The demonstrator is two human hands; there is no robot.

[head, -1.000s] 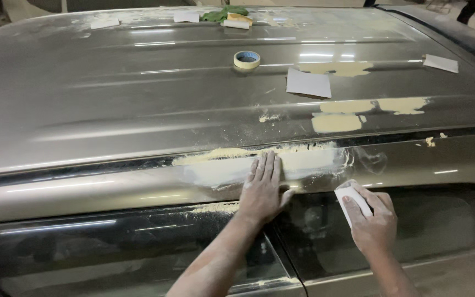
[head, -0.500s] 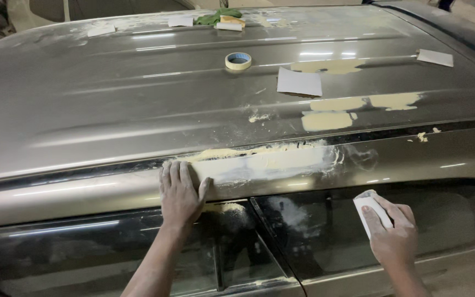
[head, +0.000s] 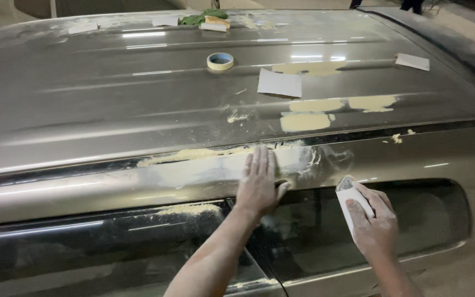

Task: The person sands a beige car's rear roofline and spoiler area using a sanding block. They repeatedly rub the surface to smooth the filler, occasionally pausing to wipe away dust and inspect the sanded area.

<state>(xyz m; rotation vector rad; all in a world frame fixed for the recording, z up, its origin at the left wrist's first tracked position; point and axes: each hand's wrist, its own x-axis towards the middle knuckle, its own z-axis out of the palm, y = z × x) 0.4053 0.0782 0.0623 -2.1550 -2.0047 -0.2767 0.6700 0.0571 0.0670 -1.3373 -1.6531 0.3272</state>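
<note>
Item: grey vehicle body, roof and upper side panel seen from above; dusty all over.
Work area: pale filler patch along the roof edge, just above the side window.
L hand: flat, fingers together and stretched out, palm pressed on the filler patch at its right part; grips nothing.
R hand: closed round a white sanding block, held in front of the window glass, just below and right of the patch; block not touching the panel as far as can be seen.
Step (judged): feel-check of the sanded filler w/ bare palm, block on standby.
Next move calls for (judged): block back flat on the patch, light even strokes, care at the dark trim line and the glass edge.
Other patches: pale filler spots on roof, well apart from hands.
Loose on roof: tape roll; abrasive sheet; 2nd sheet far right; green cloth w/ small pads at far edge.
</note>
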